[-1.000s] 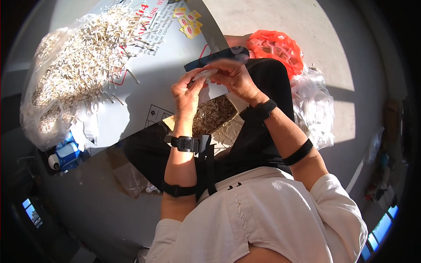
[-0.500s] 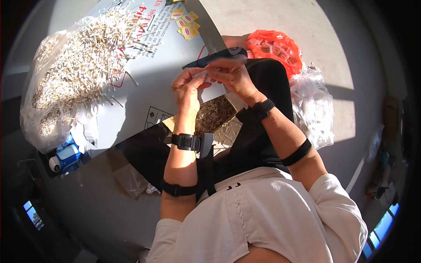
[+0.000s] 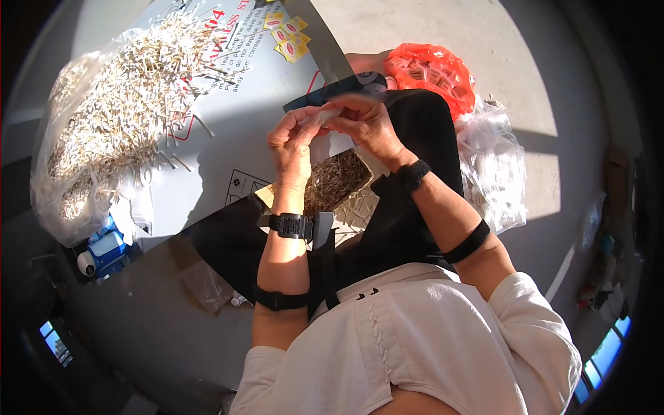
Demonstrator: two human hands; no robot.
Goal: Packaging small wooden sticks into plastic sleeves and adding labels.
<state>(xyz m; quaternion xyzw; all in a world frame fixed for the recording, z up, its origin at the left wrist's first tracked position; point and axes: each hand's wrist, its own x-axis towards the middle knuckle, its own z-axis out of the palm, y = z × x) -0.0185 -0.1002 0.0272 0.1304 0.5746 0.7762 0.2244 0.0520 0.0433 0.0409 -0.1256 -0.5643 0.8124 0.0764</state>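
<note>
Partly sunlit grey tabletop (image 3: 235, 142) on the left; big heap of sticks (image 3: 117, 111) on it, spilling from a clear bag (image 3: 52, 200). Left hand (image 3: 293, 138) and right hand (image 3: 365, 126) meet by its right edge, fingertips of both pinching a small whitish piece (image 3: 328, 116) between them, shape unclear. Box (image 3: 265, 195) of sticks just nearer. Red bag (image 3: 462, 97) far right, clear plastic (image 3: 492, 166) nearer.

Can't really make out the whitish thing (image 3: 330, 117) near top centre, the left hand (image 3: 292, 142) and right hand (image 3: 372, 129) cover most of it. The box (image 3: 264, 195) mid-frame is partly behind the left forearm (image 3: 285, 259), and the clutter (image 3: 603, 278) far right is too dark to tell.
</note>
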